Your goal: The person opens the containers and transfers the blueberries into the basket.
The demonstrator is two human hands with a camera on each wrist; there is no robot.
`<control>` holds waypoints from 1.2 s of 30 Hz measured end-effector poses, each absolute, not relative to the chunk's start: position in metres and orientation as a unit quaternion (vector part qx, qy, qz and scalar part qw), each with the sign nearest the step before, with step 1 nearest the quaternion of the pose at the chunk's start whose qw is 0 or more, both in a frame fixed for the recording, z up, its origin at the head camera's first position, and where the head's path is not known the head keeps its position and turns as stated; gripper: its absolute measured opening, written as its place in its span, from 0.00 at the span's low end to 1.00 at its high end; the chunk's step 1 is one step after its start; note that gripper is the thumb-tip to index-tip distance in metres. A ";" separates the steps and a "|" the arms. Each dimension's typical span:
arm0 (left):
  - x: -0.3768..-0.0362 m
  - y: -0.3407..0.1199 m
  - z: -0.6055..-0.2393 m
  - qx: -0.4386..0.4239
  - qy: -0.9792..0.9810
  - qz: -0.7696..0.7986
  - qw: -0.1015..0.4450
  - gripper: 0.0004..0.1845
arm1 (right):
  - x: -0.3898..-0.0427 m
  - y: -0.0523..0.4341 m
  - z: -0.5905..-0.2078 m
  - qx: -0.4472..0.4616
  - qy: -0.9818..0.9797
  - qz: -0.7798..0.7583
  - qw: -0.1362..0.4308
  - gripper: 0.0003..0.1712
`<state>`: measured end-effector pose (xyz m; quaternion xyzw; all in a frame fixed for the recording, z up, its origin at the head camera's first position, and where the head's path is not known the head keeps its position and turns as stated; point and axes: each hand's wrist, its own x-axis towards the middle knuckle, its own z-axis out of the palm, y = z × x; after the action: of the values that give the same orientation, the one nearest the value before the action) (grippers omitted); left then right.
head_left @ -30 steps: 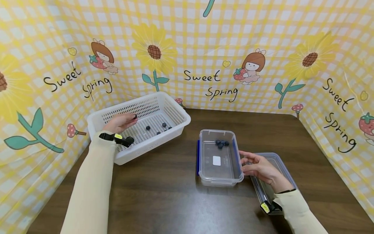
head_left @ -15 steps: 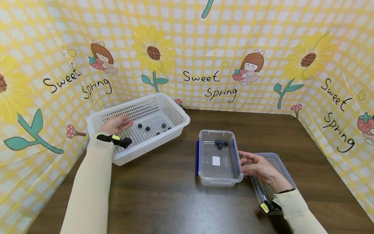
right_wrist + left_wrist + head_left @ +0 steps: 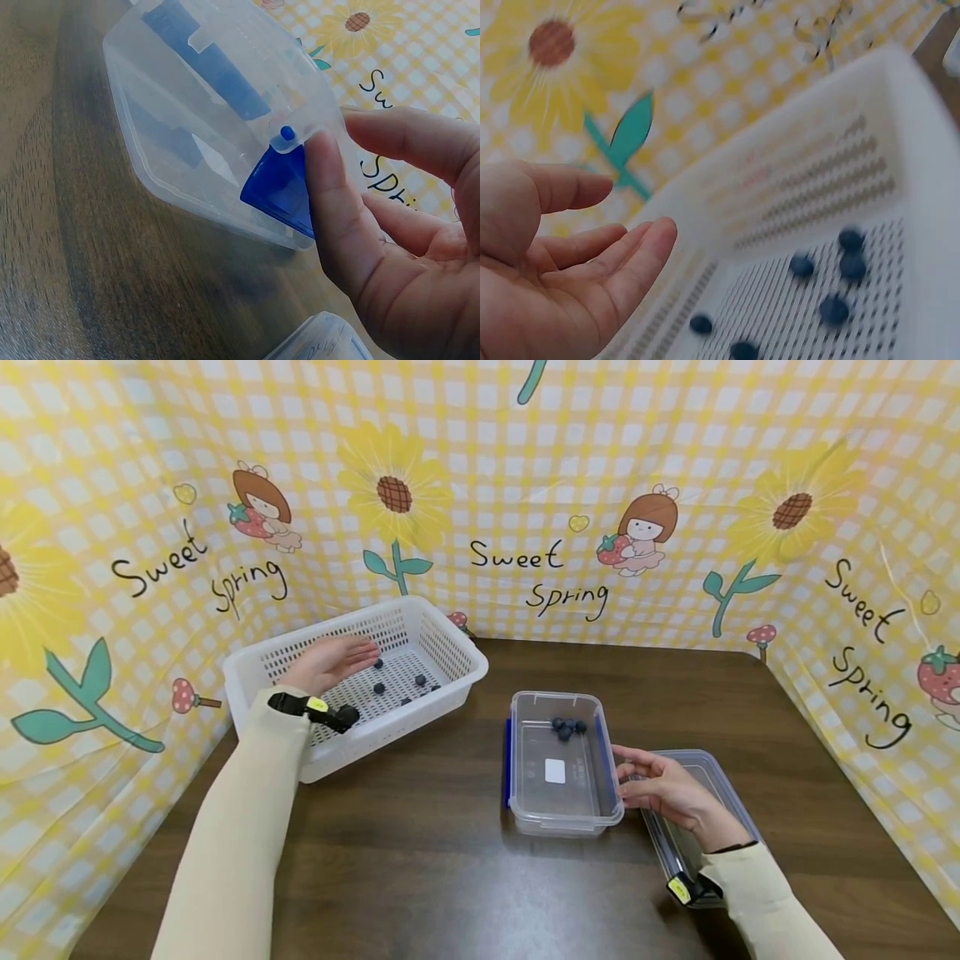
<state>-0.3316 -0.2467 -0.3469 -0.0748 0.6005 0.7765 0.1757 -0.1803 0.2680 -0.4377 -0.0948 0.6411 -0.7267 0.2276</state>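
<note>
Toward the far-left corner of the dark table [image 3: 390, 860], I have the left hand [image 3: 327, 664] empty, fingers straight, over blueberries [image 3: 379, 689] in the basket [image 3: 390, 729]; I judge it's picking, calling for a gentle pinch. The clear box [image 3: 566, 821] holds more; my right hand [image 3: 671, 789], fingers loosely extended, touches its right edge, above a lid [image 3: 712, 767]. Checked cloth [image 3: 510, 460] hangs behind.

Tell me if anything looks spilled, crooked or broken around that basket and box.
Nothing looks spilled or broken: the blueberries I can see are inside the white basket or the clear box. The basket and clear lid are turned at an angle to the box, but that seems harmless.
</note>
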 end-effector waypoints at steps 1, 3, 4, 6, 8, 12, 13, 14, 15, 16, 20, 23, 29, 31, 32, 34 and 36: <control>-0.332 -0.240 -0.344 -0.065 0.603 0.775 0.178 0.29 | -0.180 0.268 -0.438 -0.095 0.642 -0.726 0.227 0.43; -0.334 -0.228 -0.340 -0.053 0.604 0.774 0.182 0.28 | -0.180 0.268 -0.437 -0.096 0.642 -0.726 0.226 0.43; -0.334 -0.222 -0.339 -0.048 0.605 0.773 0.184 0.28 | -0.180 0.268 -0.437 -0.097 0.643 -0.725 0.226 0.43; -0.335 -0.210 -0.336 -0.038 0.605 0.773 0.187 0.28 | -0.180 0.268 -0.437 -0.097 0.643 -0.726 0.226 0.43; -0.336 -0.198 -0.334 -0.029 0.607 0.771 0.190 0.28 | -0.180 0.268 -0.437 -0.101 0.642 -0.726 0.226 0.44; -0.334 -0.173 -0.330 -0.002 0.611 0.765 0.204 0.26 | -0.181 0.268 -0.437 -0.108 0.636 -0.729 0.229 0.44; -0.332 -0.166 -0.330 0.005 0.614 0.762 0.207 0.26 | -0.181 0.268 -0.438 -0.110 0.635 -0.729 0.229 0.44; -0.331 -0.159 -0.329 0.015 0.616 0.758 0.214 0.25 | -0.181 0.268 -0.438 -0.110 0.635 -0.729 0.230 0.45; -0.329 -0.153 -0.329 0.024 0.618 0.754 0.221 0.25 | -0.181 0.268 -0.438 -0.109 0.635 -0.729 0.230 0.45; -0.327 -0.146 -0.330 0.029 0.619 0.751 0.228 0.25 | -0.181 0.268 -0.438 -0.109 0.636 -0.729 0.230 0.45; -0.319 -0.121 -0.334 0.059 0.629 0.729 0.263 0.24 | -0.181 0.268 -0.439 -0.104 0.641 -0.725 0.229 0.47; -0.314 -0.103 -0.339 0.063 0.633 0.717 0.283 0.24 | -0.180 0.267 -0.439 -0.102 0.642 -0.724 0.229 0.47; -0.305 -0.070 -0.349 0.063 0.631 0.707 0.313 0.23 | -0.179 0.267 -0.438 -0.103 0.639 -0.726 0.230 0.46; -0.302 -0.060 -0.353 0.065 0.628 0.704 0.325 0.23 | -0.179 0.267 -0.438 -0.104 0.638 -0.727 0.230 0.45; -0.301 -0.055 -0.355 0.066 0.627 0.702 0.330 0.23 | -0.179 0.267 -0.437 -0.104 0.638 -0.727 0.230 0.45; -0.299 -0.044 -0.360 0.069 0.624 0.699 0.342 0.23 | -0.179 0.267 -0.436 -0.104 0.638 -0.727 0.230 0.45; -0.296 -0.034 -0.366 0.075 0.624 0.694 0.352 0.24 | -0.178 0.267 -0.436 -0.101 0.638 -0.728 0.231 0.45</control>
<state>-0.2964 -0.0340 -0.3663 0.0754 0.6238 0.6938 0.3519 -0.1785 0.2669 -0.4359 -0.1009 0.6376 -0.7280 0.2307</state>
